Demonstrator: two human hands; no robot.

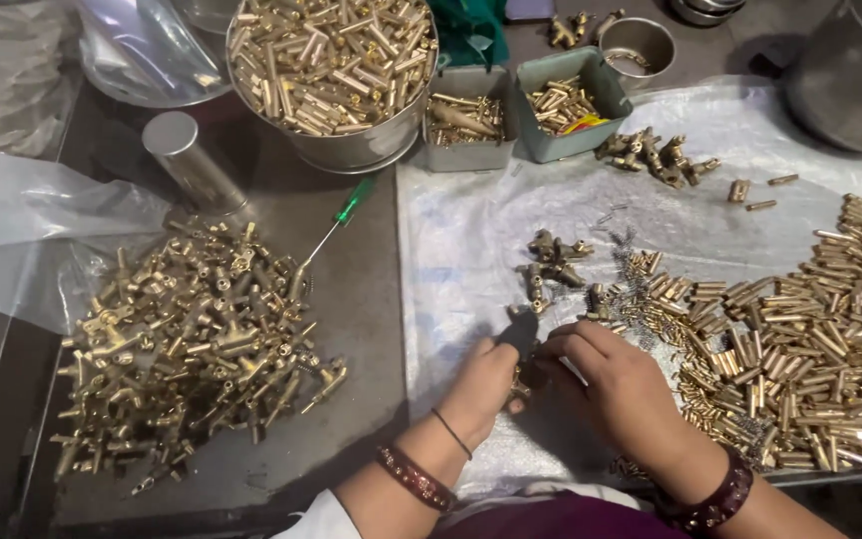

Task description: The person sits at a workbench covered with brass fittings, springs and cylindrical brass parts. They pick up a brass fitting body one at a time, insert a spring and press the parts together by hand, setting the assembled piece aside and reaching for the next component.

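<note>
Your left hand [486, 384] and right hand [616, 384] pinched a small brass part [523, 384], apparently around a dark tool [521, 332]; beside them, loose springs [626, 289] could have scattered if it slipped.

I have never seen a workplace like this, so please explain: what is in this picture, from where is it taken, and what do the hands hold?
There is no machine here. A camera on a person's head looks down at their two bare hands. The left hand and the right hand meet over a clear plastic sheet, and together they hold a small dark tool and a small brass piece that is mostly hidden. To the left lies a heap of brass fittings. To the right lies a pile of short brass tubes, with tiny springs beside it. Behind stand a steel bowl of brass parts, two small trays and a green-handled screwdriver.
</note>
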